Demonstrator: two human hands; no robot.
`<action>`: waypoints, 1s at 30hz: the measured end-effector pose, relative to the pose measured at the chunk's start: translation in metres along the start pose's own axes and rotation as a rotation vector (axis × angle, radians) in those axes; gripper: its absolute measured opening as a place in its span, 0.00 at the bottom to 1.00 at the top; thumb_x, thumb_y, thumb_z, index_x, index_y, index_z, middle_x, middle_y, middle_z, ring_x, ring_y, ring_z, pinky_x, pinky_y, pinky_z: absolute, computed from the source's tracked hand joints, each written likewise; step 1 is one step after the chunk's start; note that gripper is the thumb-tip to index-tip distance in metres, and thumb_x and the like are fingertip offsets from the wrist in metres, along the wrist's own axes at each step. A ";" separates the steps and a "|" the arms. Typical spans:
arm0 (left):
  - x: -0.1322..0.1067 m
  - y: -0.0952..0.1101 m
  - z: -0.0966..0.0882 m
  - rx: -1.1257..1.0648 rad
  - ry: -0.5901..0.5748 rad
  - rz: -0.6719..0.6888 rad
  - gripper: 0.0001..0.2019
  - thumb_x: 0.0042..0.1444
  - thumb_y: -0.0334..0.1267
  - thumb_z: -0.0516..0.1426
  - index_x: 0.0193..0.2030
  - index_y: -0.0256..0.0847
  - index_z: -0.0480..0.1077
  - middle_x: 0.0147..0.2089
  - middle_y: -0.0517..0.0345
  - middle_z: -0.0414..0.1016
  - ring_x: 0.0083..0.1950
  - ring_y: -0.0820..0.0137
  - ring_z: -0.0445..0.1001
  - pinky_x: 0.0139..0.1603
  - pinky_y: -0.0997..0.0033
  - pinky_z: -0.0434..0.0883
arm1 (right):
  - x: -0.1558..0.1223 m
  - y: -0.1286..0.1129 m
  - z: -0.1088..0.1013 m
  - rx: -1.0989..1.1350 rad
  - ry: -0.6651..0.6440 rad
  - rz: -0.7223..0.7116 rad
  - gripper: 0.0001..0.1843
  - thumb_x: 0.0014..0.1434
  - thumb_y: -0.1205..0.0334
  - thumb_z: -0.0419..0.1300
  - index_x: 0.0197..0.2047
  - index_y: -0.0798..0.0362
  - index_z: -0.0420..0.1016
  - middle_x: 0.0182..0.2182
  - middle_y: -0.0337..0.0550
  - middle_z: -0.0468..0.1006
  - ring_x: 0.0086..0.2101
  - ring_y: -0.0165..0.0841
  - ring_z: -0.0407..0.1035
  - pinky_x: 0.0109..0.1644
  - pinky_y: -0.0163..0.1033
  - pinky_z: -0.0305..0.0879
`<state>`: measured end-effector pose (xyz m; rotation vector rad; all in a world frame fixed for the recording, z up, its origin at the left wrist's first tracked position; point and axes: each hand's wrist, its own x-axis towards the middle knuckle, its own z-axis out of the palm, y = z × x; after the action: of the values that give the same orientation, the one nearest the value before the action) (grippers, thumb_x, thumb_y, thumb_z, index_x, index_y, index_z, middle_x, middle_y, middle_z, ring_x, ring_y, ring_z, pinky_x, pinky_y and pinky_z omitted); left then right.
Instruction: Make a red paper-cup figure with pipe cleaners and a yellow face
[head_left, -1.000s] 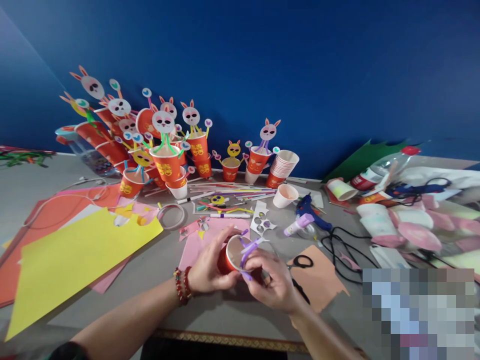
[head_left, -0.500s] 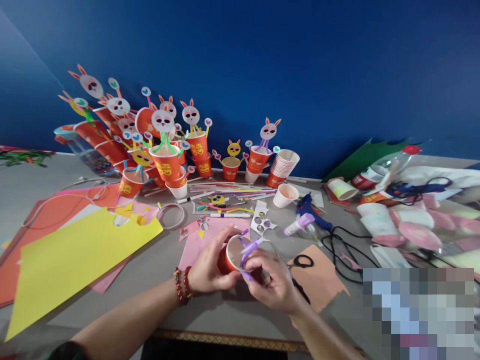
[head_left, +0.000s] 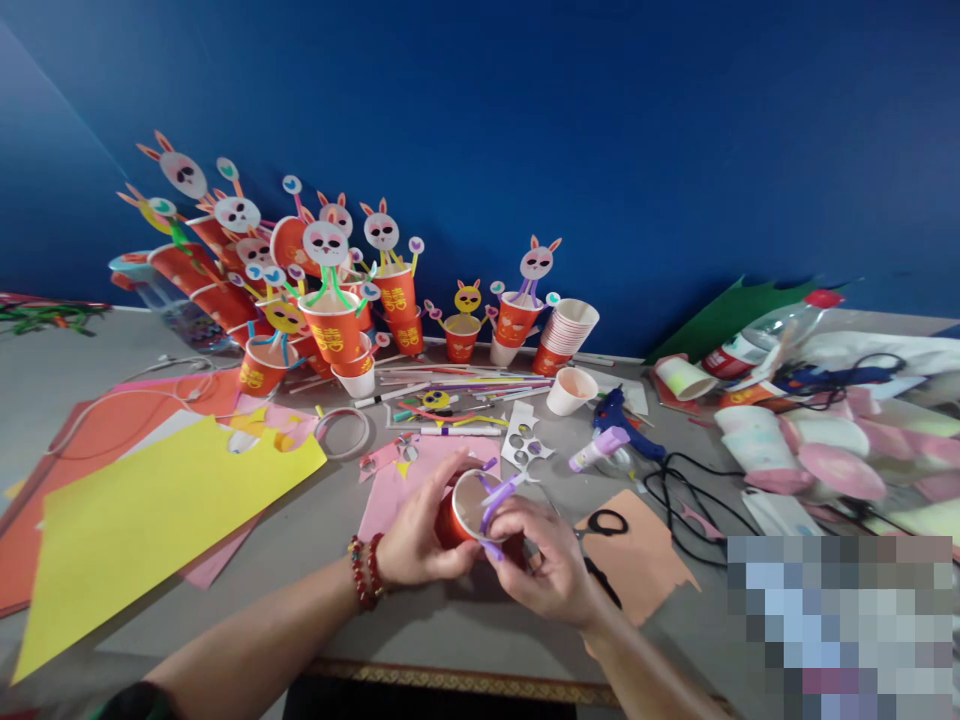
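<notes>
1. The work in hand seems to be seating the purple strips (head_left: 504,490) at the rim of the red paper cup (head_left: 448,522); the cup sits between the two hands, its mouth facing up toward the wearer.
2. To do this well, the left hand (head_left: 420,525) should brace the cup wall lightly, since thin paper would likely buckle under a hard squeeze.
3. The right hand (head_left: 544,560) would do best pressing close to the rim, not out at the loose ends, so that the strips do not twist.
4. Pose of the left hand: it is curved around the cup's near-left side, fingers beyond and thumb nearer the wearer, spread as wide as the cup. The forearm comes in from the lower left, with a beaded bracelet (head_left: 364,572) at the wrist.
5. Pose of the right hand: its fingers are bent and drawn in at the cup's right edge, touching a purple strip; the exact pinch is hidden. Its forearm slants in from the lower right.
6. Just right of the right hand, scissors (head_left: 602,582) lie at the orange paper (head_left: 645,575), so its elbow-side sweep should be small.
</notes>
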<state>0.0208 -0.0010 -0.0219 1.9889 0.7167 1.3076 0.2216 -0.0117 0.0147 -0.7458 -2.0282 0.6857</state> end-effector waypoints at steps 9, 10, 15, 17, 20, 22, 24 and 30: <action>-0.001 -0.001 0.000 -0.007 0.001 0.015 0.44 0.57 0.46 0.62 0.74 0.44 0.42 0.65 0.38 0.64 0.64 0.49 0.69 0.62 0.46 0.68 | 0.002 -0.002 -0.001 0.025 -0.003 -0.001 0.09 0.55 0.72 0.59 0.36 0.48 0.69 0.28 0.38 0.75 0.27 0.32 0.70 0.32 0.36 0.66; -0.001 -0.002 0.000 -0.002 0.001 0.017 0.44 0.57 0.46 0.62 0.74 0.44 0.43 0.65 0.38 0.64 0.64 0.49 0.68 0.62 0.46 0.68 | 0.002 -0.002 -0.001 0.026 -0.004 -0.002 0.09 0.55 0.72 0.59 0.36 0.48 0.69 0.28 0.38 0.75 0.27 0.33 0.70 0.32 0.36 0.66; -0.002 -0.002 0.000 0.028 -0.008 0.007 0.43 0.57 0.48 0.62 0.73 0.43 0.45 0.66 0.36 0.64 0.65 0.47 0.67 0.63 0.45 0.67 | 0.003 -0.003 -0.001 0.035 -0.007 0.006 0.09 0.54 0.73 0.59 0.36 0.48 0.69 0.27 0.38 0.75 0.27 0.32 0.69 0.31 0.36 0.65; -0.002 -0.002 -0.001 0.023 -0.009 0.011 0.43 0.56 0.49 0.62 0.73 0.43 0.45 0.66 0.36 0.64 0.65 0.47 0.67 0.63 0.45 0.67 | 0.003 -0.004 0.000 0.043 -0.004 0.006 0.10 0.54 0.73 0.59 0.35 0.48 0.69 0.27 0.37 0.74 0.27 0.32 0.68 0.31 0.36 0.65; -0.002 -0.002 -0.001 0.010 -0.014 0.011 0.44 0.56 0.48 0.63 0.73 0.44 0.45 0.66 0.37 0.64 0.65 0.47 0.67 0.63 0.46 0.67 | 0.004 -0.004 0.000 0.041 0.006 0.005 0.10 0.53 0.73 0.59 0.35 0.48 0.69 0.26 0.37 0.74 0.26 0.31 0.68 0.30 0.35 0.64; -0.001 -0.001 -0.001 0.005 -0.015 0.009 0.43 0.56 0.48 0.63 0.73 0.44 0.45 0.66 0.37 0.64 0.65 0.47 0.67 0.63 0.46 0.67 | 0.004 -0.005 -0.001 0.040 0.016 0.002 0.09 0.53 0.73 0.59 0.35 0.48 0.69 0.26 0.37 0.74 0.26 0.31 0.67 0.30 0.35 0.64; -0.001 -0.001 -0.001 0.003 -0.011 0.007 0.43 0.56 0.47 0.63 0.72 0.44 0.45 0.66 0.37 0.64 0.65 0.47 0.67 0.63 0.47 0.67 | 0.005 -0.005 -0.001 0.043 0.017 0.000 0.09 0.53 0.73 0.58 0.35 0.48 0.69 0.26 0.37 0.74 0.25 0.30 0.67 0.29 0.34 0.64; -0.001 0.000 -0.001 0.005 -0.016 0.009 0.44 0.55 0.43 0.64 0.73 0.44 0.44 0.66 0.36 0.63 0.65 0.47 0.67 0.62 0.46 0.67 | 0.003 -0.004 0.000 0.021 0.017 0.002 0.10 0.53 0.73 0.59 0.35 0.48 0.69 0.26 0.37 0.74 0.26 0.31 0.69 0.31 0.35 0.65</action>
<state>0.0194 -0.0020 -0.0224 2.0059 0.7049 1.2948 0.2192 -0.0126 0.0190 -0.7391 -2.0023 0.6993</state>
